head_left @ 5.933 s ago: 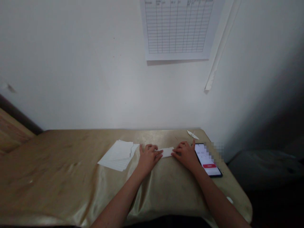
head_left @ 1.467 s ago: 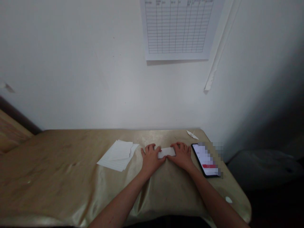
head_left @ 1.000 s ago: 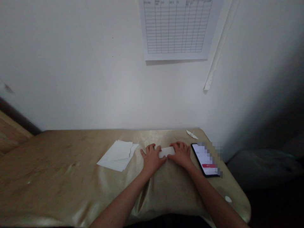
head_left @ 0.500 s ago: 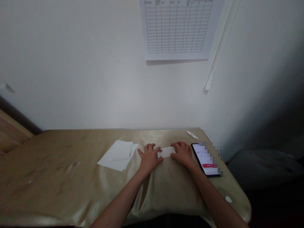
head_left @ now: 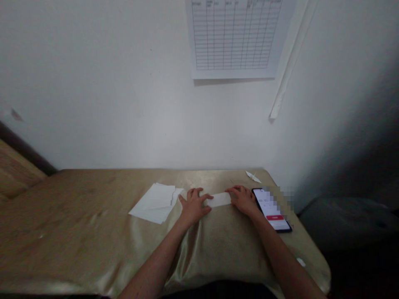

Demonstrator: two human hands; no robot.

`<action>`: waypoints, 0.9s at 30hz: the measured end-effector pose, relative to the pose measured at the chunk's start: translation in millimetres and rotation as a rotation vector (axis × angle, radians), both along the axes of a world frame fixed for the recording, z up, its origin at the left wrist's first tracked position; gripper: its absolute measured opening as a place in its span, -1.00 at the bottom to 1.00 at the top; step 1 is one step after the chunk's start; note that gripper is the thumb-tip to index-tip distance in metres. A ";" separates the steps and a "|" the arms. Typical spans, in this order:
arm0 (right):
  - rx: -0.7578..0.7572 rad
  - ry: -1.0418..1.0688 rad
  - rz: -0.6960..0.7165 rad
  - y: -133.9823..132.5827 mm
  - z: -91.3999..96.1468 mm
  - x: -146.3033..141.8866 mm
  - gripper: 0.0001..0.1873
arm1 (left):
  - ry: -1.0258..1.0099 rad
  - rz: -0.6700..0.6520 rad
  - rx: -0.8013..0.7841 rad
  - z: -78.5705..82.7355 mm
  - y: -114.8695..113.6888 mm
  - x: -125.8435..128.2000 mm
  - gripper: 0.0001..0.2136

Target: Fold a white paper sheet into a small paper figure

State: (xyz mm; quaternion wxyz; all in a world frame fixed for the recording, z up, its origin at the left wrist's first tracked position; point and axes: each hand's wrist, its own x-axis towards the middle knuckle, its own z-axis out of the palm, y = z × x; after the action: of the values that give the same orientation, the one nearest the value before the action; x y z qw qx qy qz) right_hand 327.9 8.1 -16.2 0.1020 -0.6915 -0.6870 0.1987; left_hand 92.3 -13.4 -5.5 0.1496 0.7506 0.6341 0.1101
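A small white strip of folded paper [head_left: 220,200] lies flat on the gold-coloured cover, between my two hands. Around its left end, my left hand [head_left: 195,205] has thumb and forefinger set on the near and far edges, holding it down; the other fingers are spread. The strip's right end is under the curled fingers of my right hand [head_left: 242,199], which hides that part. Just left of my left hand lies a loose stack of white paper sheets [head_left: 154,203]. A phone [head_left: 272,211] with a lit screen lies close to my right wrist.
A small folded white paper piece [head_left: 253,177] lies at the back right of the covered table [head_left: 93,232]. Another white scrap [head_left: 301,262] is near the front right edge. The white wall [head_left: 124,104] rises behind, with a printed grid sheet [head_left: 233,41] on it.
My right hand has shifted slightly right along the strip, baring a bit more of the paper. My left hand stays at the left end. The view has moved slightly.
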 end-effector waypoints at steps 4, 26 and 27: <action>-0.001 -0.005 0.024 1.6 -4.5 5.2 -0.39 | -0.001 0.001 -0.008 1.2 -0.4 -1.7 -0.60; 0.142 -0.020 -0.049 -14.2 -5.7 -22.3 -0.32 | 0.010 0.081 0.185 -13.7 -4.9 30.4 -0.59; 0.142 -0.019 -0.053 -13.9 -5.9 -23.3 -0.32 | 0.012 0.086 0.179 -12.9 -5.2 31.1 -0.59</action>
State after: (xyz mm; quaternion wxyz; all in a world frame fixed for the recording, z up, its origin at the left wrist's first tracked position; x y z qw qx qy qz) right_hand 304.6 -5.7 -22.1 0.1494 -0.7022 -0.6818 0.1403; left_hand 123.4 -18.6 -18.4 0.0731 0.7338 0.6541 0.1681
